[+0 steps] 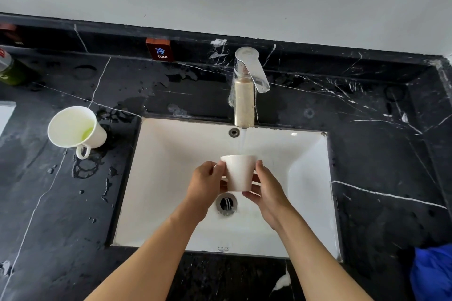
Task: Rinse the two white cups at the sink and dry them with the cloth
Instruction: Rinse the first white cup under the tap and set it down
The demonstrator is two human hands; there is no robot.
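I hold one white cup (239, 172) upright over the white sink (171, 154), under a thin stream of water from the faucet (245, 88). My left hand (204, 186) grips its left side at the handle. My right hand (265, 190) cups its right side and base. The second white cup (75, 128) stands on the wet black counter left of the sink, handle toward me, with a little greenish liquid inside. A blue cloth (431, 273) lies at the lower right edge of the view.
The black marble counter (379, 154) surrounds the sink, with puddles on its left part. A brown "COLD" sign (159, 49) leans on the backsplash. A green bottle (9, 68) stands at the far left. The sink drain (226, 203) lies below the held cup.
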